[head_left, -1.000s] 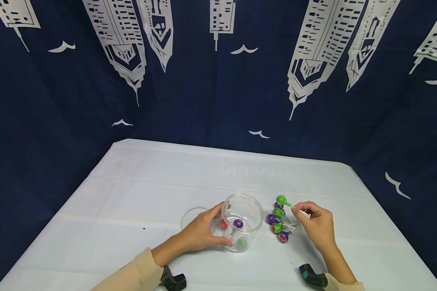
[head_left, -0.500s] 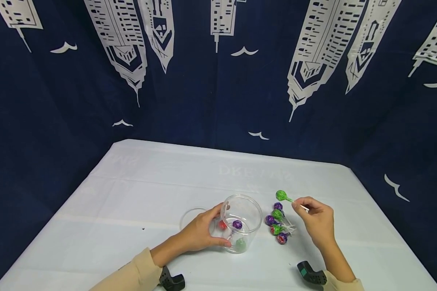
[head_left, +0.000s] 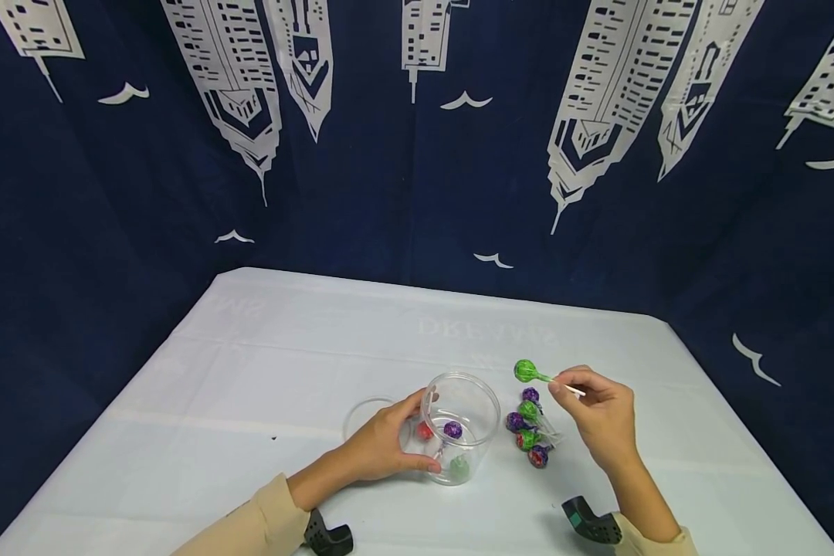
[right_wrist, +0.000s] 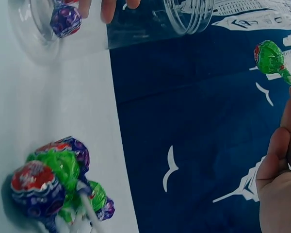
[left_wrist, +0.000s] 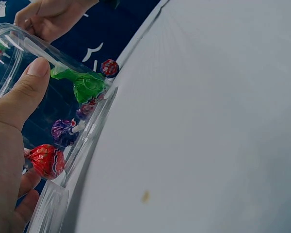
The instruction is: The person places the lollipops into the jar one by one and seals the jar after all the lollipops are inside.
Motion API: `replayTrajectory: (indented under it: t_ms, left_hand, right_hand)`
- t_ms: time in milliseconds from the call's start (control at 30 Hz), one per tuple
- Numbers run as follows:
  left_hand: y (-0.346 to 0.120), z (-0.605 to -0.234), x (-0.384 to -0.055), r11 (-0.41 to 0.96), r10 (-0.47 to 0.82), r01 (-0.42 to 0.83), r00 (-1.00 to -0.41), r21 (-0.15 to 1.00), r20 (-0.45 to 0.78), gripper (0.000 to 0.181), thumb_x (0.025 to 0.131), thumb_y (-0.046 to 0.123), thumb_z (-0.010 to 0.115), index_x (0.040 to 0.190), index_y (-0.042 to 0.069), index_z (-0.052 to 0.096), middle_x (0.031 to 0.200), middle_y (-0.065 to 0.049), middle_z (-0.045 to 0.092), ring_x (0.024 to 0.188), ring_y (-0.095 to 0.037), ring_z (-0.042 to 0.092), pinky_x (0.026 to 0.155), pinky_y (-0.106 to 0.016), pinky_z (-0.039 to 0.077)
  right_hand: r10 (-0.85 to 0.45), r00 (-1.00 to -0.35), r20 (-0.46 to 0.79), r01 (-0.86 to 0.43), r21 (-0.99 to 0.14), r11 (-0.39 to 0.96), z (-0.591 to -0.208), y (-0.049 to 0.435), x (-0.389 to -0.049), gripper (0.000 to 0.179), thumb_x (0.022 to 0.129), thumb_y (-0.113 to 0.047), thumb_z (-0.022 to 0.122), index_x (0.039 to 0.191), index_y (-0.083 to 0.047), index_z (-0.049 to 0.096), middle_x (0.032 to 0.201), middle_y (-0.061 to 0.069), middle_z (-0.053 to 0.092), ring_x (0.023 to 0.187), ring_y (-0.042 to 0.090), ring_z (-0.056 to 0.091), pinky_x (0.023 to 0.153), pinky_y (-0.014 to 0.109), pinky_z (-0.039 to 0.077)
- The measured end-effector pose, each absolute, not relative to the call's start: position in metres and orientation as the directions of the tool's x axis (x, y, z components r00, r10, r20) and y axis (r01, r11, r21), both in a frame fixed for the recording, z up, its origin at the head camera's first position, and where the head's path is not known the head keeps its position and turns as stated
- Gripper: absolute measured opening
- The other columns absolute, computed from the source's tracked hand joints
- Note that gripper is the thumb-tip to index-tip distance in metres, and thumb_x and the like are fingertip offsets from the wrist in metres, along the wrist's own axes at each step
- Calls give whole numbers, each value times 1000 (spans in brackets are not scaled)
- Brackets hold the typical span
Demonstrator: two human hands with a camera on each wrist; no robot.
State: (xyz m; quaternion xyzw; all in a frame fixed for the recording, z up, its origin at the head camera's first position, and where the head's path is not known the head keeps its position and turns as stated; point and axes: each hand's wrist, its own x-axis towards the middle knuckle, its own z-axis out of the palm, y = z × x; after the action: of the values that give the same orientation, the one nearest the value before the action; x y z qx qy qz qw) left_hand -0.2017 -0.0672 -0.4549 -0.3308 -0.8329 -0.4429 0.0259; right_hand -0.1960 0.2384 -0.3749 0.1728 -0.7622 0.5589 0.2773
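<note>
A clear plastic jar (head_left: 483, 413) stands uncapped on the table, and my left hand (head_left: 384, 440) grips its left side with thumb and fingers spread round the wall. Inside it lie a red lollipop (left_wrist: 47, 161), a purple lollipop (head_left: 452, 429) and a green lollipop (left_wrist: 88, 87). My right hand (head_left: 601, 413) pinches the white stick of another green-wrapped lollipop (head_left: 525, 371), raised above the table to the right of the jar's mouth. Below it, a small pile of lollipops (head_left: 528, 440) in purple, green and red wrappers lies on the cloth, sticks toward the right.
A clear round lid (head_left: 361, 405) lies on the white table (head_left: 285, 371) behind my left hand, partly hidden by it. Past the table's far edge hangs a dark blue cloth (head_left: 389, 193) printed with white buildings and birds.
My right hand has lifted the green lollipop off the pile and carried it up and left toward the jar. My left hand keeps its grip on the jar.
</note>
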Motion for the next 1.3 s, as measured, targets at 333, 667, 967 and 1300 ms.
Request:
replayTrajectory:
  t_ms: [333,667,967,1300]
  left_hand:
    - [-68,-456,-202,379,540,588,-768,714,346,104,73,41,88,153,8,32,139,-5,57,125,-19,54,108,-43,41]
    - [-68,-456,-203,365,544,600,-758,712,360,103,73,40,88,153,8,32,139,-5,57,126,-18,53,108,-42,40]
    - [-68,-454,-202,360,544,580,-766,731,341,103,72,40,88,153,9,32,139,-5,57,128,-18,52,110,-43,38]
    - [-67,-456,-202,346,549,604,-751,718,368,104,71,39,89,153,9,32,136,-3,59,126,-16,53,109,-40,39]
  right_hand:
    - [-21,-760,649,-638,-740,213,-373,231,-197,5,84,9,72,83,11,68,80,10,65,79,11,62,74,16,53]
    - [-71,-760,647,-649,-746,151,-376,224,-198,4,83,11,72,83,8,70,79,12,64,80,13,60,73,18,52]
    - [-137,-739,660,-671,-738,68,-381,217,-197,9,84,15,69,85,7,70,81,11,64,80,12,59,72,18,51]
    - [-171,-766,620,-640,-761,109,-386,208,-194,5,86,12,69,85,7,69,83,11,65,82,12,59,79,17,52]
